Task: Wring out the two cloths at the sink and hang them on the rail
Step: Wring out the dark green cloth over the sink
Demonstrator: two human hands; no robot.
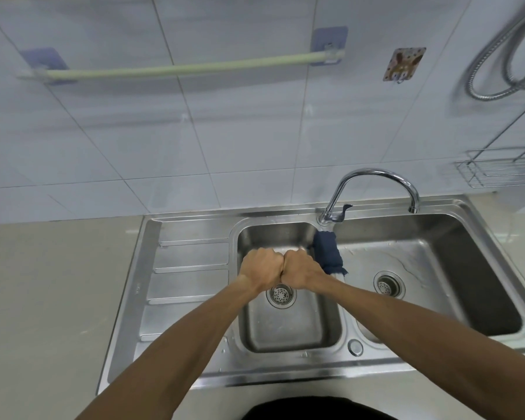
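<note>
Over the left basin of the two-basin stainless steel sink (194, 371), left hand (262, 269) and right hand (300, 269) press together as fists; contents hidden. One dark blue cloth (328, 253) drapes the divider. One pale rail (176, 68) stays bare.

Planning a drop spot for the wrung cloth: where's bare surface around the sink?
Free: the counter left of the sink, the ribbed drainboard beside the left basin, and the right basin around its drain. Crowded: over the left basin, left hand and right hand fisted together; dark blue cloth draped on the divider.
</note>
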